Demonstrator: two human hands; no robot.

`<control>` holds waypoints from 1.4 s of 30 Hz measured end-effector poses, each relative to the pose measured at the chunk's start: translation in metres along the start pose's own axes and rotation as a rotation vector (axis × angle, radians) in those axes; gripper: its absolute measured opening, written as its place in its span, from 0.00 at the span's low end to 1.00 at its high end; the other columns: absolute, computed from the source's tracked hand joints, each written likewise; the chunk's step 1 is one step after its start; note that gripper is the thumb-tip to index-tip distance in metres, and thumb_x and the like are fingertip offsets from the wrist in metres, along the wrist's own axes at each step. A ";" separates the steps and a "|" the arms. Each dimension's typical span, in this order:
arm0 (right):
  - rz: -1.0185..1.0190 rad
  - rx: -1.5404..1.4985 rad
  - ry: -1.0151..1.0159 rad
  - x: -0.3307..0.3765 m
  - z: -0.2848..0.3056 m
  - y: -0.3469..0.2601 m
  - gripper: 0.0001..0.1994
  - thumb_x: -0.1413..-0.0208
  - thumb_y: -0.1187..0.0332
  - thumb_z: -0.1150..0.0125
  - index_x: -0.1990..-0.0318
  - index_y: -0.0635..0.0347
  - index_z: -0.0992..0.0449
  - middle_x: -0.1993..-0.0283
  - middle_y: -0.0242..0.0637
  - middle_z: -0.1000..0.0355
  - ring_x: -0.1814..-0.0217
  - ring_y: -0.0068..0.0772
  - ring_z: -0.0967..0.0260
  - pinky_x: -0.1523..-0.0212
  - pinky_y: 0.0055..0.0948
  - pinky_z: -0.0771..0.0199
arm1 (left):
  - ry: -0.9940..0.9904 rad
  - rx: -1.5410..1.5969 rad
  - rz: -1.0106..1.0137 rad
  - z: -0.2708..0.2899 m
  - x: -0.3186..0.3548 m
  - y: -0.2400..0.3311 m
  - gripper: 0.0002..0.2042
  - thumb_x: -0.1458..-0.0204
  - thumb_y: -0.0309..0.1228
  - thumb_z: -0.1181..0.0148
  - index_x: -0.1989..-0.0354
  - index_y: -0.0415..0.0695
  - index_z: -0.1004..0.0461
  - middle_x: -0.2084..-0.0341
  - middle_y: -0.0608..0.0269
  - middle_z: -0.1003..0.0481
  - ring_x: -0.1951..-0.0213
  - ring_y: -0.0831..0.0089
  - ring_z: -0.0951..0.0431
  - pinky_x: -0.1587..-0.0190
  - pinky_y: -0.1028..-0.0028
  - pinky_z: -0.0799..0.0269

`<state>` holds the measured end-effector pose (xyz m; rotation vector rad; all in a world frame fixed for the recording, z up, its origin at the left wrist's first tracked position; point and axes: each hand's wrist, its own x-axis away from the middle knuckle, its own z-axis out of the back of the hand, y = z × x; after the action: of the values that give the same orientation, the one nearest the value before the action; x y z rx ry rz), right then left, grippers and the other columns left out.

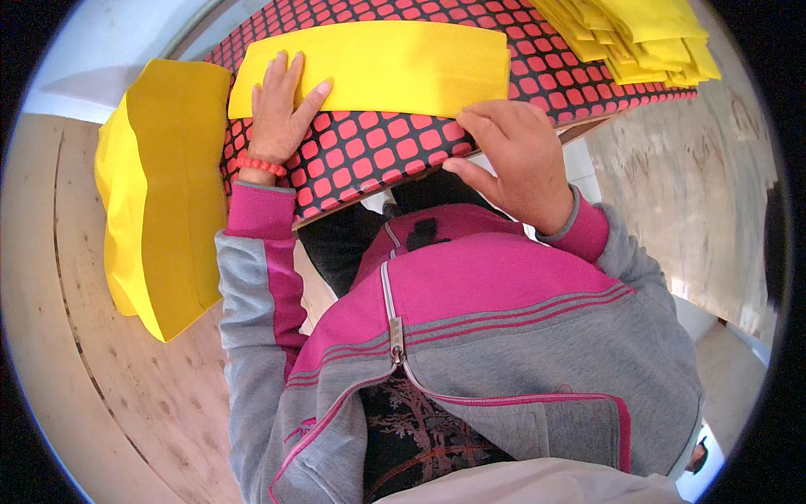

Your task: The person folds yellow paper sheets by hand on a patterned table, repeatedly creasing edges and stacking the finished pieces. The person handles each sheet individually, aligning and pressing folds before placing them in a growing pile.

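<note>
A folded length of yellow cloth [395,67] lies flat across the red-and-black patterned table cover [369,147]. My left hand [284,105], with a red bead bracelet at the wrist, presses on its left part, fingers spread. By the cloth's lower right corner is my right hand [522,160]. Its fingers bend down at the corner and touch the edge there, while the thumb stands apart, near the table's front edge. Nothing shows between that thumb and the fingers. At the left, a larger yellow cloth [180,202] hangs over the table's side.
A stack of folded yellow cloths [642,38] sits at the table's far right. Pale wooden boards [126,353] lie to the left, and another wooden surface [680,185] is on the right. My body is close to the table's front edge.
</note>
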<state>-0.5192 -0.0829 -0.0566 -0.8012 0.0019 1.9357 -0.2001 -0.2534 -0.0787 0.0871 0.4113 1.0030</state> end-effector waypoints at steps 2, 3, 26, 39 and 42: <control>0.014 0.024 0.047 -0.003 -0.002 0.001 0.24 0.50 0.56 0.29 0.50 0.62 0.24 0.48 0.44 0.27 0.46 0.49 0.29 0.47 0.44 0.32 | 0.008 0.021 0.012 0.001 -0.001 0.002 0.41 0.42 0.62 0.48 0.30 0.40 0.39 0.28 0.39 0.46 0.26 0.48 0.49 0.30 0.39 0.61; 0.035 0.054 0.082 -0.003 -0.002 0.002 0.24 0.51 0.57 0.29 0.50 0.61 0.24 0.48 0.43 0.27 0.47 0.48 0.29 0.47 0.43 0.32 | -0.003 -0.009 0.031 0.001 -0.001 0.003 0.42 0.43 0.63 0.48 0.30 0.39 0.38 0.29 0.39 0.46 0.26 0.48 0.48 0.31 0.38 0.60; -0.007 0.021 0.023 -0.006 -0.006 -0.011 0.19 0.53 0.53 0.30 0.61 0.57 0.23 0.56 0.38 0.28 0.52 0.43 0.29 0.49 0.43 0.32 | -0.015 -0.182 0.190 0.001 -0.012 0.030 0.52 0.55 0.74 0.44 0.32 0.41 0.37 0.30 0.39 0.43 0.28 0.48 0.46 0.35 0.30 0.55; 0.089 0.156 0.214 -0.114 -0.092 -0.028 0.22 0.41 0.55 0.40 0.46 0.61 0.26 0.38 0.52 0.32 0.31 0.51 0.38 0.31 0.53 0.44 | -0.036 -0.211 0.182 -0.006 -0.012 0.026 0.52 0.53 0.72 0.45 0.28 0.44 0.41 0.28 0.41 0.48 0.26 0.50 0.50 0.35 0.30 0.56; -0.034 0.226 0.071 -0.113 -0.101 -0.014 0.23 0.37 0.56 0.44 0.42 0.62 0.27 0.34 0.56 0.35 0.28 0.54 0.41 0.30 0.55 0.46 | -0.024 -0.260 0.185 -0.008 -0.012 0.026 0.51 0.53 0.72 0.46 0.28 0.44 0.42 0.27 0.42 0.48 0.26 0.51 0.50 0.35 0.29 0.56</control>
<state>-0.4229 -0.1999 -0.0712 -0.7125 0.2444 1.8346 -0.2290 -0.2500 -0.0759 -0.0985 0.2515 1.2291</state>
